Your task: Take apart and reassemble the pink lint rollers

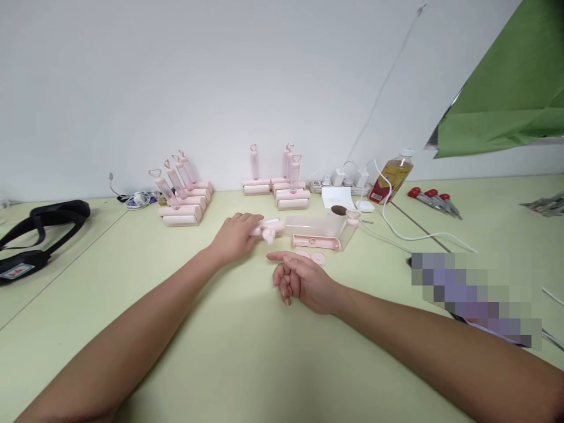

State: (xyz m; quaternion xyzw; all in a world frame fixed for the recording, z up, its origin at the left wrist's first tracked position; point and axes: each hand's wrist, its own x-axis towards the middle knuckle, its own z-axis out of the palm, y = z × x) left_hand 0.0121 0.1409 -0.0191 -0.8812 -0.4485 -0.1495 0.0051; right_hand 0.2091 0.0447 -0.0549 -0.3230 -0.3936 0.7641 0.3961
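My left hand (238,236) reaches over the table with its fingers and thumb on a pink lint roller part (269,229), whose far end the fingers partly cover. My right hand (306,281) hovers nearer to me, its index finger stretched out and the other fingers loosely curled, with nothing visible in it. Just beyond it lie two round pink caps (318,258), one partly hidden. Behind them are an open pink half shell (304,241), a clear cover (304,225), a white paper roll (335,223) standing on end, and a clear handle (349,232) with a pink top.
Pink lint rollers with upright handles stand in groups at the left (180,215) and centre back (293,200). At right are a tilted drink bottle (392,176), white cables, red-capped pens (434,200) and a blurred-out object (471,299). A black headset strap (48,235) lies left.
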